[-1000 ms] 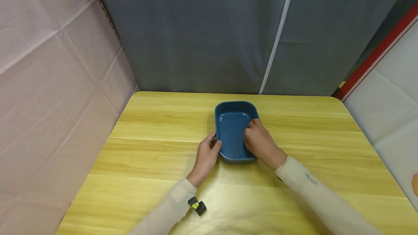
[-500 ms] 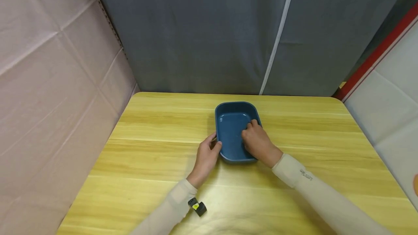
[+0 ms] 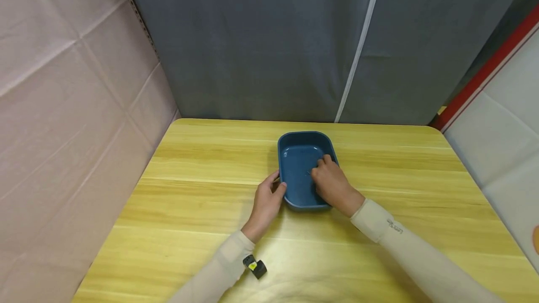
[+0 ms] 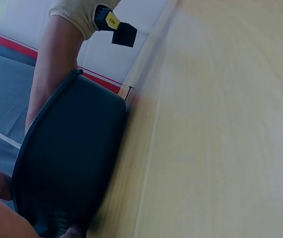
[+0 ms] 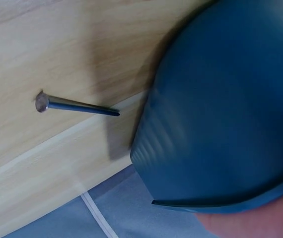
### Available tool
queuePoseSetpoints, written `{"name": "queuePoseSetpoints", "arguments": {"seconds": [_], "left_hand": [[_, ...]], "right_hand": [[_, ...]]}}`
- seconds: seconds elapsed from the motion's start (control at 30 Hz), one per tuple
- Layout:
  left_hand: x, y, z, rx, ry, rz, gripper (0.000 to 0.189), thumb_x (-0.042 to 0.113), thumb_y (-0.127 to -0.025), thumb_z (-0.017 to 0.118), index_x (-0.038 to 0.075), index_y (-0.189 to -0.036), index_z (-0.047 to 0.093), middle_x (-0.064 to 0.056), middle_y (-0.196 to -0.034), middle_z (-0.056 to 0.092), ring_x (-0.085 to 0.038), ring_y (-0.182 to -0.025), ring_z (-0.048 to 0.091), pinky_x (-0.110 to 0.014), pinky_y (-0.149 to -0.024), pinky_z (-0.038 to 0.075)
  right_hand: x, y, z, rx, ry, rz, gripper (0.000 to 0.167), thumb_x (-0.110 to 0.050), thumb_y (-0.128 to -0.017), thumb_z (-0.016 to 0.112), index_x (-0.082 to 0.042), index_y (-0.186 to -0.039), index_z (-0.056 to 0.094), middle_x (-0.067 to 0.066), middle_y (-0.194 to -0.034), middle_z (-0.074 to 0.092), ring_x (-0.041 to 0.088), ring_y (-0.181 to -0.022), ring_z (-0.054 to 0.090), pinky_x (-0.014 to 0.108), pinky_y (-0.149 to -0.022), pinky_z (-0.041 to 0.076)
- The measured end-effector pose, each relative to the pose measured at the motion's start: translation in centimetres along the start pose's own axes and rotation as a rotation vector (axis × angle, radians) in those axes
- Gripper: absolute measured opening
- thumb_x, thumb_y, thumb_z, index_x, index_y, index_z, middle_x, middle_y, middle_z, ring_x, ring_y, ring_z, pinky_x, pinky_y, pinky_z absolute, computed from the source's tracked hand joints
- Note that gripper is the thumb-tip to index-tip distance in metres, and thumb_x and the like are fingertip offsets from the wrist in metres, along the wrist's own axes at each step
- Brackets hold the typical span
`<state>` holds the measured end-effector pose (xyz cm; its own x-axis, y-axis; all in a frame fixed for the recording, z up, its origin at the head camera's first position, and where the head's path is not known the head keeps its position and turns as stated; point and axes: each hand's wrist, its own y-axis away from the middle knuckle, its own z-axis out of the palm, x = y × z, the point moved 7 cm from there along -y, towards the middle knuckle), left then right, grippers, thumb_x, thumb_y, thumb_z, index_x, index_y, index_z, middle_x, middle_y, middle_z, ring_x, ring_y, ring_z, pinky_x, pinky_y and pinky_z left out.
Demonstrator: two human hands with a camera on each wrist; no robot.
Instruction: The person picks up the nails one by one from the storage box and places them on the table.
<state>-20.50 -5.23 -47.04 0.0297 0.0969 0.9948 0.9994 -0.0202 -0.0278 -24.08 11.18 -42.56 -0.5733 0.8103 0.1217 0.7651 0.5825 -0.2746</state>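
A blue rectangular plastic tub (image 3: 300, 190) with rounded corners stands upright on the table. My left hand (image 3: 266, 200) holds its left side, thumb at the rim and fingers against the outer wall. Reaching over the right rim, my right hand (image 3: 332, 182) is inside the tub with its fingers curled down. A tiny thin dark thing (image 3: 308, 172) shows on the tub floor at those fingertips; I cannot tell whether they pinch anything. One metal nail (image 5: 77, 105) lies on the table outside the tub; the left wrist view also shows this nail (image 4: 128, 92) past the tub's end.
The wood-grain table (image 3: 202, 219) reaches back to a grey curtain (image 3: 261, 50) with a white strip. Pale pink sheeting (image 3: 76, 106) hangs at the left. A white panel (image 3: 505, 106) with a red edge borders the right. A small black camera (image 3: 255, 266) sits on the left wrist.
My right hand has shifted slightly left, deeper into the tub. The tiny dark thing at its fingertips shows more plainly now. My left hand has kept its place.
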Motion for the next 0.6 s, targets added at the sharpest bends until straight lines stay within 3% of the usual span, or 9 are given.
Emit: {"name": "queuePoseSetpoints", "arguments": {"seconds": [0.2,0.37,0.6], "left_hand": [[-0.1,0.1,0.1,-0.001,0.008,0.008,0.050,0.004,-0.112,0.057,-0.010,-0.159,0.049,-0.030,-0.148,0.064,-0.041,-0.133,0.066,-0.051,-0.111,0.056],[-0.1,0.1,0.1,0.001,0.003,0.006,0.049,0.005,-0.112,0.057,-0.011,-0.158,0.049,-0.031,-0.149,0.063,-0.042,-0.135,0.065,-0.050,-0.112,0.055],[0.0,0.1,0.1,0.005,0.008,0.008,0.049,0.004,-0.111,0.057,-0.011,-0.158,0.050,-0.031,-0.148,0.063,-0.042,-0.135,0.065,-0.050,-0.113,0.054]], "right_hand": [[0.3,0.1,-0.9,0.069,-0.054,0.013,0.010,0.005,-0.087,0.078,0.007,-0.078,0.077,0.030,-0.098,0.072,0.052,-0.111,0.064,0.055,-0.094,0.063],[0.7,0.3,-1.4,0.117,-0.131,0.025,0.018,0.003,-0.088,0.079,0.005,-0.071,0.075,0.032,-0.109,0.074,0.054,-0.123,0.062,0.057,-0.111,0.055],[1.4,1.2,-1.9,0.196,-0.210,0.042,0.013,0.001,-0.089,0.082,0.007,-0.079,0.077,0.031,-0.114,0.077,0.054,-0.132,0.060,0.058,-0.118,0.048]]}}
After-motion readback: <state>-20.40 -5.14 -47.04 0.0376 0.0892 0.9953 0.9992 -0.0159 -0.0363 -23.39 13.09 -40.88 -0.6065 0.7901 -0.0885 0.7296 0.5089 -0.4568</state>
